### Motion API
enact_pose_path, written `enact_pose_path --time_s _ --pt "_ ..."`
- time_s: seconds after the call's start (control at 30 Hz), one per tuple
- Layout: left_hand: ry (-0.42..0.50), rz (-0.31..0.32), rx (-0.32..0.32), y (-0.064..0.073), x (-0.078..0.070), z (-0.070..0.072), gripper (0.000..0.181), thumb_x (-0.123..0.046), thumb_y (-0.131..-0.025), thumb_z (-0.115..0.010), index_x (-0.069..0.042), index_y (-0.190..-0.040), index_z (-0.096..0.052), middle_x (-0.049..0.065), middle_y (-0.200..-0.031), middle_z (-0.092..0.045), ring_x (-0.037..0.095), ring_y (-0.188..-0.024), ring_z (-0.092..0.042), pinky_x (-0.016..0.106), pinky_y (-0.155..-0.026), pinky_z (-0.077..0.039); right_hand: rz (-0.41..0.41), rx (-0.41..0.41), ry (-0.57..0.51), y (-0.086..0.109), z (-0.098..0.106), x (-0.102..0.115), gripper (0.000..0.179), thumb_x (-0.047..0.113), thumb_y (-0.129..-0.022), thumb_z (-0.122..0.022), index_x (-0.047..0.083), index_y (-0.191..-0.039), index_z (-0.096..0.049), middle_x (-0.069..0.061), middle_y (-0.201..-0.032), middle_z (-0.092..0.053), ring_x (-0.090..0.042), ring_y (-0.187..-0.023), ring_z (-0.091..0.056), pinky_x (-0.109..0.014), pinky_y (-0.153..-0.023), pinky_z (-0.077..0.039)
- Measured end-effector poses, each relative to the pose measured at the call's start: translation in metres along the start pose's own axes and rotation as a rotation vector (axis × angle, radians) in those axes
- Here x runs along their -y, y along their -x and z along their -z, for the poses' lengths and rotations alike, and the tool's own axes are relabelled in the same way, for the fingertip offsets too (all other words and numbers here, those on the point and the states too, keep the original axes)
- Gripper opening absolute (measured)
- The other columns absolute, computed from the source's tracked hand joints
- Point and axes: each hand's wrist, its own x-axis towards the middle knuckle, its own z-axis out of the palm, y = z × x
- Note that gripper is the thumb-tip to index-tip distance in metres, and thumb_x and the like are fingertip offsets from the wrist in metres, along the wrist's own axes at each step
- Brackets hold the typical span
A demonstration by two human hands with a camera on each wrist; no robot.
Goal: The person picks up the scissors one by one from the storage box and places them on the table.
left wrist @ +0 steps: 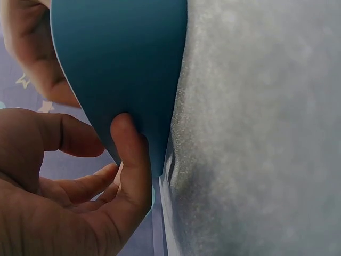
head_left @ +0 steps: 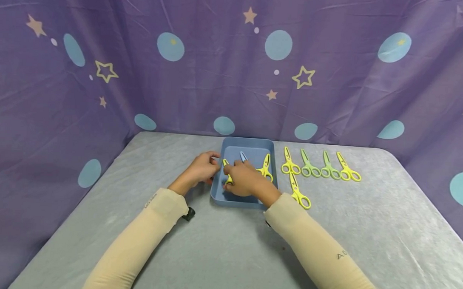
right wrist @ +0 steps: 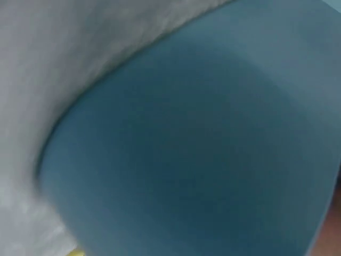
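A blue tray (head_left: 248,142) stands near the far edge of the table. My left hand (head_left: 203,167) holds its left side; in the left wrist view the thumb (left wrist: 130,154) presses the outer wall while the fingers bend toward the rim. Inside the tray, my right hand (head_left: 243,179) bends its fingers around the handle of yellow scissors (head_left: 225,162), which it partly covers. Beyond that hand shows the tip of blue scissors (head_left: 243,156), the rest hidden. Another pair of yellow scissors (head_left: 266,165) lies on the tray's right side. The right wrist view shows mainly the tray's outer wall (right wrist: 186,133).
Right of the tray, several scissors lie in a row, among them yellow scissors (head_left: 290,165) and green scissors (head_left: 309,168). Yellow scissors (head_left: 296,192) lie nearer, close to the tray's right wall. A purple curtain (head_left: 226,76) hangs behind the grey-covered table (head_left: 227,255).
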Motion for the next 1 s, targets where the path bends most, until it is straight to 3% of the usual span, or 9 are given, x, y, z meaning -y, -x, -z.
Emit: enact_pose_path --time_s 0.23,0.47,0.57,0.77,1.0 --pt "0.003 -0.018 0.002 -0.001 -0.001 0.0 0.058 -0.006 -0.095 -0.053 -0.006 -0.152 -0.044 0.014 -0.118 -0.056 0.025 -0.079 -0.061 0.04 -0.059 -0.06 -0.085 0.01 -0.012 -0.008 -0.006 0.004 0.048 0.038 -0.095 -0.073 0.011 -0.133 -0.061 -0.016 -0.125 -0.058 -0.039 -0.113 -0.053 -0.049 -0.093 -0.051" --pt "0.008 -0.018 0.002 -0.001 -0.003 0.0 0.059 -0.004 -0.094 -0.054 -0.005 -0.152 -0.044 0.015 -0.119 -0.056 0.025 -0.081 -0.063 0.038 -0.058 -0.061 -0.19 0.069 -0.001 -0.01 -0.009 0.004 0.053 0.042 -0.094 -0.073 0.016 -0.138 -0.059 -0.021 -0.134 -0.054 -0.051 -0.126 -0.049 -0.058 -0.091 -0.053" --pt "0.008 -0.014 -0.001 -0.001 -0.003 0.0 0.058 -0.004 -0.094 -0.054 -0.005 -0.151 -0.045 0.015 -0.119 -0.055 0.024 -0.081 -0.064 0.038 -0.058 -0.061 -0.204 0.083 -0.003 -0.011 -0.01 0.005 0.055 0.043 -0.093 -0.073 0.018 -0.14 -0.058 -0.021 -0.136 -0.053 -0.052 -0.127 -0.047 -0.06 -0.092 -0.052" --pt "0.006 -0.002 0.005 0.0 -0.001 0.002 0.057 -0.005 -0.095 -0.054 -0.005 -0.152 -0.044 0.015 -0.121 -0.055 0.026 -0.084 -0.064 0.038 -0.059 -0.061 -0.189 0.081 0.06 -0.015 -0.011 0.007 0.054 0.045 -0.09 -0.074 0.023 -0.138 -0.061 -0.016 -0.134 -0.055 -0.041 -0.121 -0.044 -0.059 -0.098 -0.045" --pt "0.012 -0.013 0.007 0.002 0.0 0.003 0.057 -0.005 -0.095 -0.054 -0.005 -0.151 -0.045 0.015 -0.12 -0.057 0.026 -0.083 -0.064 0.039 -0.059 -0.061 -0.179 0.139 0.009 -0.02 -0.01 0.01 0.048 0.038 -0.091 -0.074 0.017 -0.132 -0.063 -0.015 -0.131 -0.058 -0.04 -0.129 -0.046 -0.056 -0.1 -0.046"
